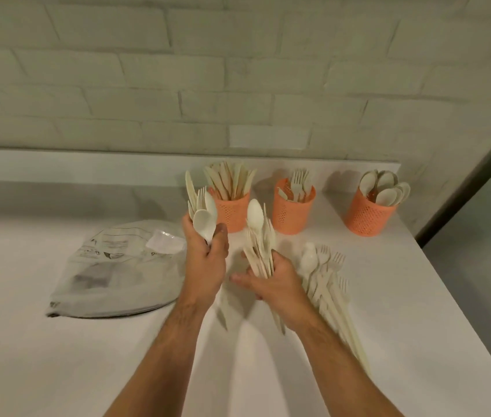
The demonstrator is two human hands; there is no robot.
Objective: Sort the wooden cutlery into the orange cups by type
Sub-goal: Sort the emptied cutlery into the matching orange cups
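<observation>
Three orange perforated cups stand in a row near the wall: the left cup (232, 213) holds knives, the middle cup (292, 213) holds forks, the right cup (369, 216) holds spoons. My left hand (205, 263) grips a small mixed bundle (200, 206) of a spoon, forks and knives, held upright beside the left cup. My right hand (277, 281) grips a larger mixed bundle (259, 233) with a spoon on top. A loose pile of cutlery (328, 284) lies on the table right of my right hand.
A crumpled clear plastic bag (111, 266) lies on the white table (57, 356) at the left. A brick wall with a low ledge runs behind the cups. The table's right edge (455, 311) drops off close to the spoon cup.
</observation>
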